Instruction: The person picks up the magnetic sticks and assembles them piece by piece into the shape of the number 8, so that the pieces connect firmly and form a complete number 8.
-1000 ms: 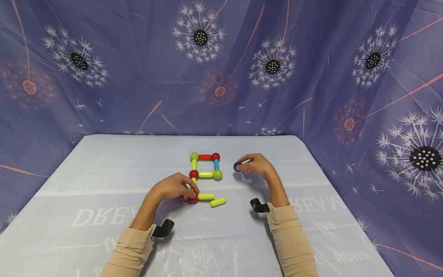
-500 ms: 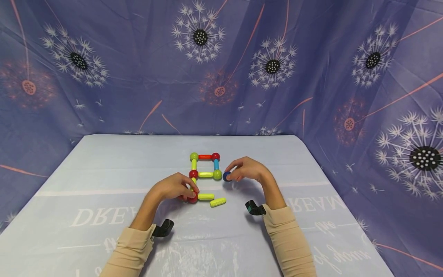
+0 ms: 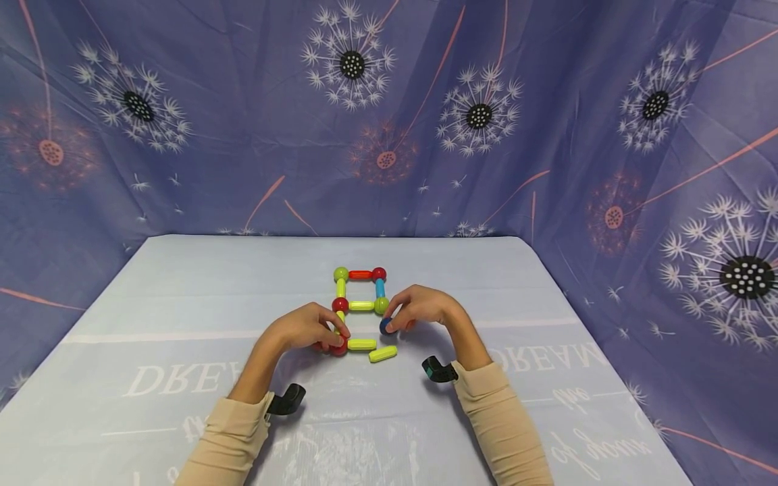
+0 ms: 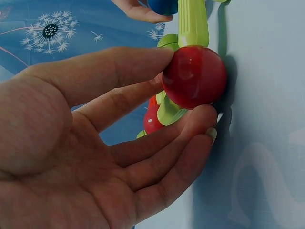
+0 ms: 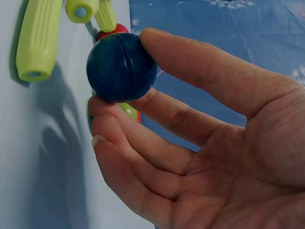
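Note:
My left hand point(image 3: 306, 327) pinches the red ball point(image 4: 195, 77) at the near corner of a flat ball-and-rod frame. A yellow-green rod point(image 3: 362, 344) sticks out to the right from that ball, its far end bare. Between the thumb and fingers of my right hand point(image 3: 422, 305) is a blue ball point(image 5: 122, 67), held just above the table, close to the green ball point(image 3: 381, 306) and beyond the rod's bare end. Another yellow-green rod point(image 3: 383, 354) lies loose and slanted beside it. The wrist view shows a small metal tip on that loose rod.
The frame's far square has a green ball point(image 3: 341, 275), a red rod point(image 3: 360, 275), a red ball point(image 3: 379, 274), a blue rod point(image 3: 380, 289) and another red ball point(image 3: 340, 305). A pale printed cloth point(image 3: 182, 290) covers the table, with a dandelion curtain point(image 3: 389, 121) behind.
My right hand has brought the blue ball leftward and nearer to me, from right of the square to just below its green corner ball. My left hand has stayed on the red ball.

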Motion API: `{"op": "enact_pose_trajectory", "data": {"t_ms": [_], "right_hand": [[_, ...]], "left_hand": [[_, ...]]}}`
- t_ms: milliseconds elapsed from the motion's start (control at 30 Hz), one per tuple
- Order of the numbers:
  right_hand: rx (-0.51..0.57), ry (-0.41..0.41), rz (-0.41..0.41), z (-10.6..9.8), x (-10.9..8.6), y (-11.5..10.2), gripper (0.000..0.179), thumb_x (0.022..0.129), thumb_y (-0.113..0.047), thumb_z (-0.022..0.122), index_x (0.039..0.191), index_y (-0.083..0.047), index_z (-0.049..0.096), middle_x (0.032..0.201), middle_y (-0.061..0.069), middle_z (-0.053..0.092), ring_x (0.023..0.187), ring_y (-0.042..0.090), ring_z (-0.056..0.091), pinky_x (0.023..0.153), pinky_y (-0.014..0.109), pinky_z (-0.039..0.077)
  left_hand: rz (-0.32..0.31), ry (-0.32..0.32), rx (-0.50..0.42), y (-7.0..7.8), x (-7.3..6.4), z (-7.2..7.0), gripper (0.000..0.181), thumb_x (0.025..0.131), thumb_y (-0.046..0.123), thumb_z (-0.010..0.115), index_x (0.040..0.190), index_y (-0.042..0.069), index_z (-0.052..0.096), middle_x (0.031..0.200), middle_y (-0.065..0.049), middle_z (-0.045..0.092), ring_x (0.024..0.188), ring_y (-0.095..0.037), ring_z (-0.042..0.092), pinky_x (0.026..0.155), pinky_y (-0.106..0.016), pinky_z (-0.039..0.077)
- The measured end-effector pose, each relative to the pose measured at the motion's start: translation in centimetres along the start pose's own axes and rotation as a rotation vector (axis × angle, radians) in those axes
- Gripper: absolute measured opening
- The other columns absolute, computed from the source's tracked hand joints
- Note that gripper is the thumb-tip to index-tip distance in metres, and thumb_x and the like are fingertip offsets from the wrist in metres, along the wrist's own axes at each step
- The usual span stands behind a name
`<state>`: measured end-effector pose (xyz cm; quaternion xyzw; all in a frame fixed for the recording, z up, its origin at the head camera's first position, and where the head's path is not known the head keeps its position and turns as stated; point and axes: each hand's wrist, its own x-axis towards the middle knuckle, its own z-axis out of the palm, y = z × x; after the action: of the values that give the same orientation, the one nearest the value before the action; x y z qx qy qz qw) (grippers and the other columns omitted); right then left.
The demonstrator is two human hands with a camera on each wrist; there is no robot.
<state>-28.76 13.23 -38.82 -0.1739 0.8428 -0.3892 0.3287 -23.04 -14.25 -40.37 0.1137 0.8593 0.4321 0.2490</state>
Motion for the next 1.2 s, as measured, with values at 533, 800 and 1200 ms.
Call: {"op": "enact_pose_trajectory", "data": {"t_ms": [533, 800, 1200], "right_hand": [[-0.068, -0.101, 0.016, 0.8, 0.5, -0.2, 0.023, 0.082, -0.017, 0.082, 0.103, -0.009, 0.078, 0.087, -0.001, 0.075, 0.077, 0.013, 0.066, 0.076, 0.030, 0.055], [-0.069, -0.118, 0.032, 1.0, 0.4, -0.3, 0.024, 0.082, -0.018, 0.082, 0.103, -0.009, 0.077, 0.090, -0.001, 0.076, 0.079, 0.014, 0.066, 0.077, 0.031, 0.056], [-0.080, -0.142, 0.035, 1.2, 0.6, -0.2, 0.024, 0.081, -0.017, 0.081, 0.102, -0.008, 0.076, 0.090, 0.001, 0.076, 0.081, 0.015, 0.067, 0.078, 0.031, 0.056]], "left_hand": [[0.013, 0.014, -0.005, -0.1, 0.1, 0.0, 0.018, 0.086, 0.012, 0.077, 0.103, 0.008, 0.078, 0.071, -0.005, 0.067, 0.068, -0.017, 0.060, 0.068, -0.033, 0.050], [0.017, 0.009, -0.015, -0.1, 0.0, 0.0, 0.017, 0.087, 0.012, 0.076, 0.103, 0.008, 0.078, 0.073, -0.005, 0.068, 0.068, -0.018, 0.061, 0.068, -0.033, 0.051], [0.022, 0.002, 0.000, 0.0, 0.0, 0.1, 0.018, 0.088, 0.013, 0.076, 0.104, 0.007, 0.077, 0.073, -0.007, 0.067, 0.068, -0.018, 0.061, 0.069, -0.033, 0.050]]}}
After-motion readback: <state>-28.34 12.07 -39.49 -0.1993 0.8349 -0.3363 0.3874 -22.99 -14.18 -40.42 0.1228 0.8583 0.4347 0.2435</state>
